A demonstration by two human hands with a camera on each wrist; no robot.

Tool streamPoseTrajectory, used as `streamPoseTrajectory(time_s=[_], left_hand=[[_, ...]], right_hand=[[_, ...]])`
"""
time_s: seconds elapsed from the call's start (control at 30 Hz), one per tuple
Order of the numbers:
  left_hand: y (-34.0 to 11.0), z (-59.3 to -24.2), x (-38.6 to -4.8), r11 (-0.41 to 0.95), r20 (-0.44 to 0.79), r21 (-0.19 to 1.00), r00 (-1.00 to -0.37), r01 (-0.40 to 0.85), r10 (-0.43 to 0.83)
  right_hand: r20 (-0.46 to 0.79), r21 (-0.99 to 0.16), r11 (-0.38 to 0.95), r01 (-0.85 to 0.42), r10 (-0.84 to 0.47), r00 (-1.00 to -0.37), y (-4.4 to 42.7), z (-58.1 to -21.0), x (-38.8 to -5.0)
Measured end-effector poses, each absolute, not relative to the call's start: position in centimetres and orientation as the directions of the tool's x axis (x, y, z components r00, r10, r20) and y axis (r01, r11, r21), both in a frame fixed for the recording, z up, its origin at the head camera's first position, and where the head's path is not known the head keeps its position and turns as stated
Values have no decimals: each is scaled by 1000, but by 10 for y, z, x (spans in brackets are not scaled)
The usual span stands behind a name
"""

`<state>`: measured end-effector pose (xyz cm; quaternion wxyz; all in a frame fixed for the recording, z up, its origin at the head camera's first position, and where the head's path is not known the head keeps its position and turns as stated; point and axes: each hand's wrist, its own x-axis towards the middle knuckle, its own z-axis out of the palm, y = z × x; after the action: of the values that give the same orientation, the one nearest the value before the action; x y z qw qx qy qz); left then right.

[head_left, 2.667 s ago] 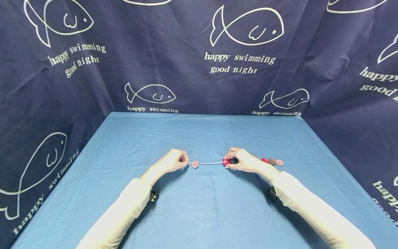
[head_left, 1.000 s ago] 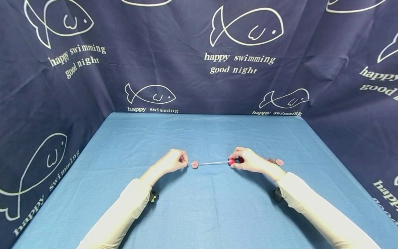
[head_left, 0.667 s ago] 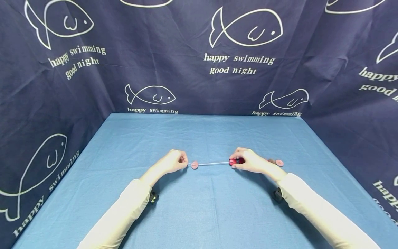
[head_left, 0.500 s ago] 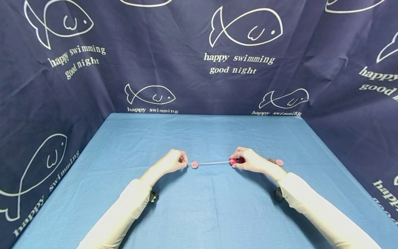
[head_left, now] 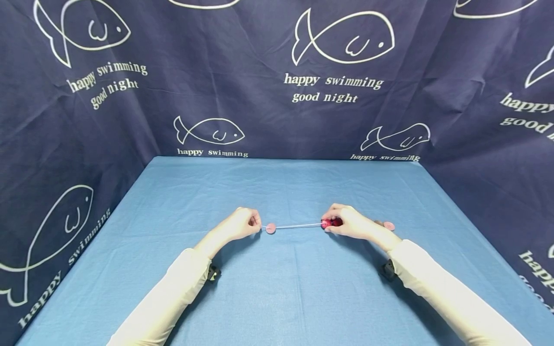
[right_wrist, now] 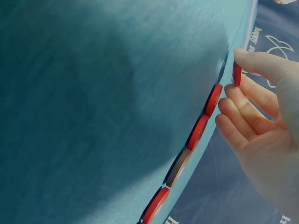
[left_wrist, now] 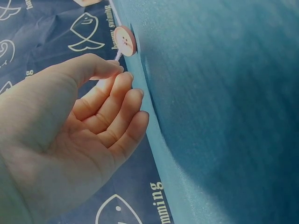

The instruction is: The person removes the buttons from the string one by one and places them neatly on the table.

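My left hand (head_left: 243,224) pinches a thin white string (head_left: 298,226) between thumb and index finger, its other fingers loosely curled. Close to those fingertips, a pink button (head_left: 270,228) with holes is strung on it; the left wrist view shows this pink button (left_wrist: 125,41) just beyond the thumb. The string runs nearly straight to a red button (head_left: 326,224), which my right hand (head_left: 348,223) grips between thumb and fingers. In the right wrist view that red button (right_wrist: 237,74) is tilted on edge, slightly above the cloth.
Below my right hand lies a row of loose buttons: a red button (right_wrist: 213,100), another red one, a brown button (right_wrist: 179,168) and a reddish-pink one at the end. A blue cloth (head_left: 277,288) covers the table; dark fish-print curtains (head_left: 268,86) surround it.
My right hand has shifted right with the red button, lengthening the string stretch between the two buttons, and now covers more of the loose row. My left hand has stayed put.
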<state>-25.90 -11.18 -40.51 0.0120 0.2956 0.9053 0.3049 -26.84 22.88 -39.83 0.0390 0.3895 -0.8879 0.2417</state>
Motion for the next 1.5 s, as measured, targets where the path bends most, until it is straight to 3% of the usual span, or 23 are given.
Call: streamPoseTrajectory(time_s=[1.5], left_hand=[[-113, -405, -259, 645, 148, 559, -828, 521, 540]], right_hand=[[231, -344, 618, -707, -674, -702, 230, -403, -270]])
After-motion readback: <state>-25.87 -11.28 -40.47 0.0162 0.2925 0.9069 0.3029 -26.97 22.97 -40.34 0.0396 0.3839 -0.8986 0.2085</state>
